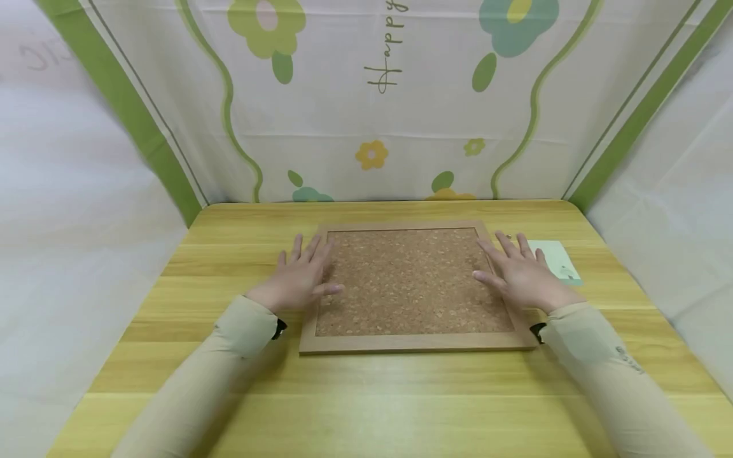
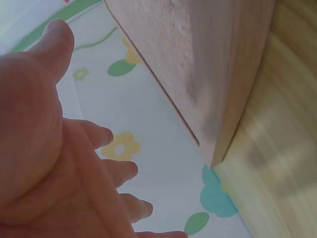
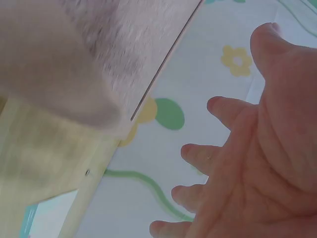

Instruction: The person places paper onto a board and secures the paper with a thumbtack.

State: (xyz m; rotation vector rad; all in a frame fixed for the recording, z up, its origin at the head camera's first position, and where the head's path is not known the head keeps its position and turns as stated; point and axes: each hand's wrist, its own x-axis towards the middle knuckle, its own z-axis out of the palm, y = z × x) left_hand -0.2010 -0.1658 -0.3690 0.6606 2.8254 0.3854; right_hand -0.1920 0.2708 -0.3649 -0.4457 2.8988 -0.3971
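A cork board (image 1: 412, 280) in a pale wooden frame lies flat on the wooden table, between both hands. My left hand (image 1: 298, 280) is over the board's left edge with fingers spread and nothing in its grasp. Over the right edge is my right hand (image 1: 523, 277), its fingers likewise spread and holding nothing. Both wrist views show the palms with fingers extended, apart from the board; the frame's corner (image 2: 213, 148) appears beside the left hand, and the cork surface (image 3: 133, 54) beside the right one.
A pale green pad of paper (image 1: 554, 259) lies right of the board, partly behind the right hand. A tiny dark object (image 1: 508, 236) sits near the pad. Behind the table (image 1: 366, 407) hangs a floral cloth (image 1: 424, 114), with white sheets at both sides.
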